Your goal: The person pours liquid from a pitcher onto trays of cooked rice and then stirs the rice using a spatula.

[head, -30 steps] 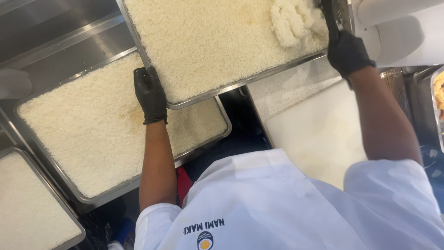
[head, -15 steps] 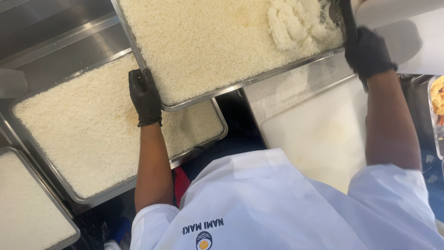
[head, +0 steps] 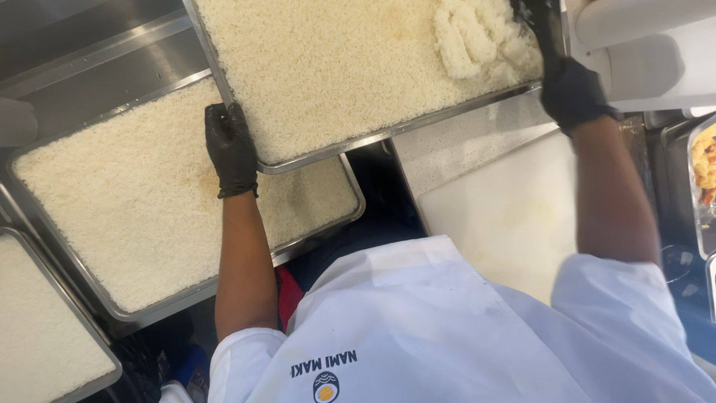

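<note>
A white sleeve [head: 477, 328] fills the near edge, with both bare forearms reaching away from it. The left hand [head: 233, 149], in a black glove, has its fingers [head: 224, 123] curled tight over the left rim of the top tray [head: 388, 138], a steel tray spread with white rice [head: 335, 67]. Under and to the left of those fingers lies a second tray [head: 313, 239] of rice, partly covered by the top one; a third tray [head: 74, 388] sits further left. The right hand [head: 574, 93], also gloved, grips the top tray's right corner, fingers closed around the rim. Just left of them is a clump [head: 477, 41] of piled rice. Below that hand lies a white board [head: 514, 216] on the bench.
</note>
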